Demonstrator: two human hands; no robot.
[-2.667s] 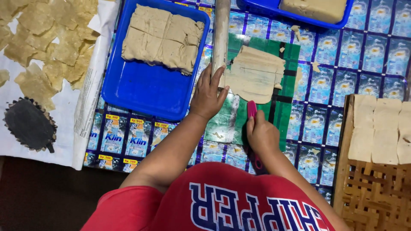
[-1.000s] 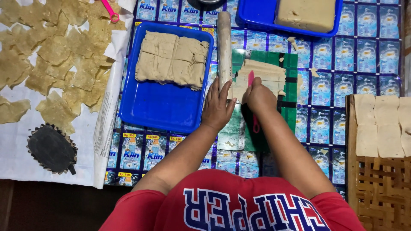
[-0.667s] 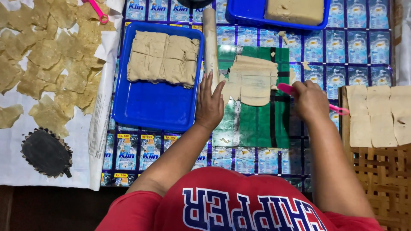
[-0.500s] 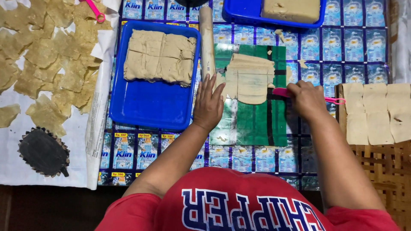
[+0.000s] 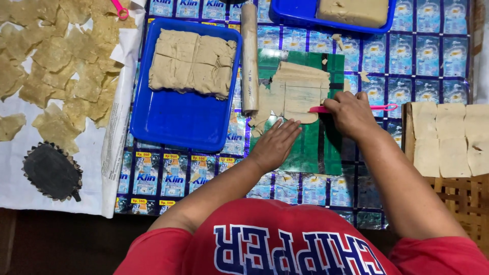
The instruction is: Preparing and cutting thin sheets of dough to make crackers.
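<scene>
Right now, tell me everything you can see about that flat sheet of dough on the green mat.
The dough sheet is pale tan, rolled thin and flat, with a ragged lower-left edge and straight scored lines crossing it. It lies on the green mat, its left edge against or close beside the rolling pin. The right hand holds a pink tool across its right side, while the left hand rests with fingertips at its lower edge. Small scraps lie nearby.
</scene>
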